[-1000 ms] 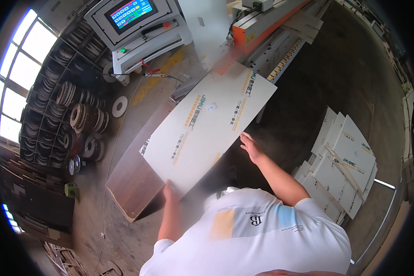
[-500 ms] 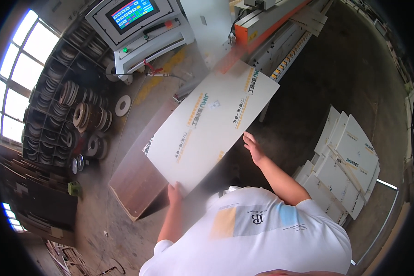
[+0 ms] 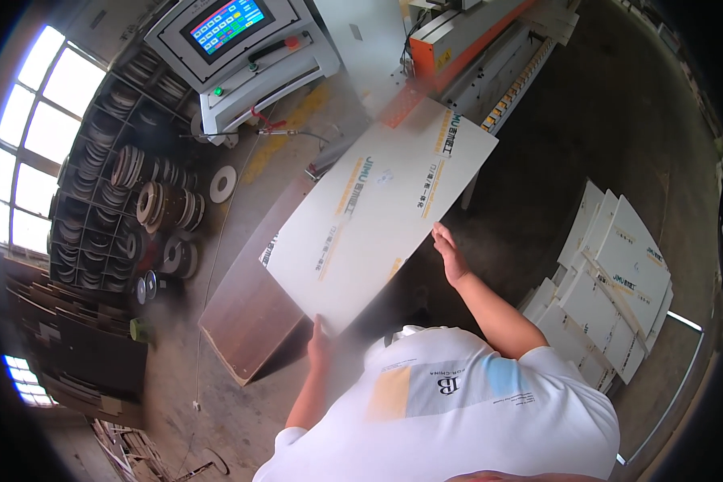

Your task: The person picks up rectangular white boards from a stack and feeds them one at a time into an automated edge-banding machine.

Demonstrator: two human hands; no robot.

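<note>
Supporting white panel [image 3: 361, 241] at machine [image 3: 427, 60], I judge; left hand [image 3: 318, 347] grasping it, right hand [image 3: 451, 255] open alongside; next move needs level guidance.

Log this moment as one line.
left hand: at panel, near end | right hand: open, at right edge | panel: overlaps brown board, far end by orange machine

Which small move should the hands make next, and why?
Probably a gentle forward nudge with the left hand: it sits at the near end of the white panel, whose far end lies by the red perforated guard, while the right hand is at the right edge, seemingly placed to steady it.
</note>
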